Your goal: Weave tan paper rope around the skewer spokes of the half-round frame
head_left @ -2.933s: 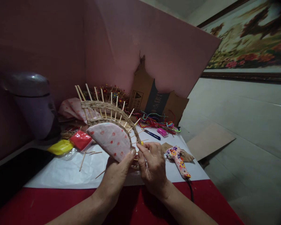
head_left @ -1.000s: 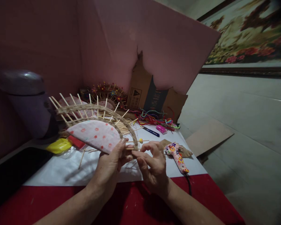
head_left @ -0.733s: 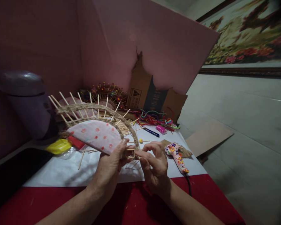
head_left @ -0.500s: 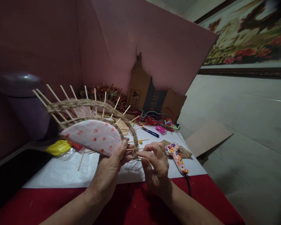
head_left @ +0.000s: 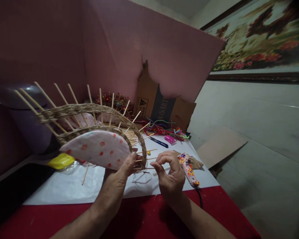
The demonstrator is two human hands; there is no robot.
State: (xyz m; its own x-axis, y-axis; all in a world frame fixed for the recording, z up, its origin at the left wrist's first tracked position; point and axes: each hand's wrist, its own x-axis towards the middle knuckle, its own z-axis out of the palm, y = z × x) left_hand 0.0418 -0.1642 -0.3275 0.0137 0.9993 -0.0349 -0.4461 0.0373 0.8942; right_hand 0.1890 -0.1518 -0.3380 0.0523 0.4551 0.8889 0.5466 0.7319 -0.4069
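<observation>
My left hand (head_left: 123, 169) grips the right end of a half-round woven craft piece (head_left: 102, 109), thumb on its front. The piece has a pale, red-dotted, fabric-like panel (head_left: 97, 149), two curved bands of brown twine and wooden sticks fanning outward. My right hand (head_left: 171, 172) is just right of the woven edge, beside the lowest stick tips. Its thumb and index finger are pinched together; whatever lies between them is too small to make out. A thin loop of cord (head_left: 142, 181) shows below the woven end.
Behind lie wooden sticks, coloured pipe cleaners (head_left: 164, 127), snips (head_left: 158, 142) and a pink packet (head_left: 170, 139). A flower-patterned glue gun (head_left: 189, 169) with a black cord rests at right. A yellow packet (head_left: 61, 161) lies left, near a purple bin (head_left: 27, 122). Torn cardboard (head_left: 149, 96) stands behind.
My right hand has drawn away to the right from the woven edge, its fingers now pinched. The woven piece has shifted slightly left and nearer, still in my left hand.
</observation>
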